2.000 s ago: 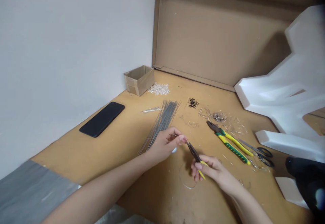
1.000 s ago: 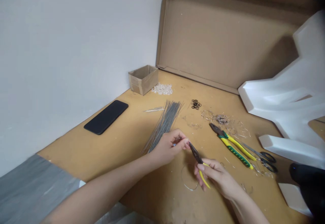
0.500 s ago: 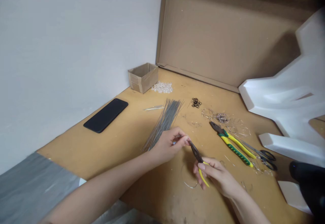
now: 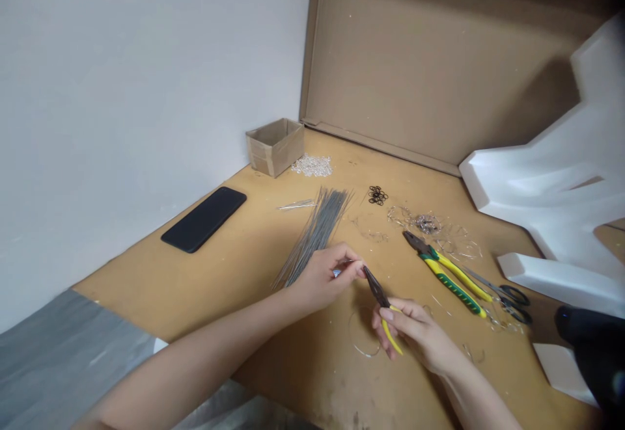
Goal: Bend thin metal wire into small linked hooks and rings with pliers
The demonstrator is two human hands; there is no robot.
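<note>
Right fingers [image 4: 401, 319] clamp dark-nosed, yellow-handled metal pliers [image 4: 376, 287]; left fingers [image 4: 348, 276] pinch together, contents unclear; straight grey metal wires [image 4: 322, 218] lie apparently unworked.

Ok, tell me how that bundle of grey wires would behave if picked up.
The bundle of grey wires would probably splay or shed a few: its ends fan out and no tie shows. They look thin yet mostly straight, so likely springy rather than floppy.
</note>
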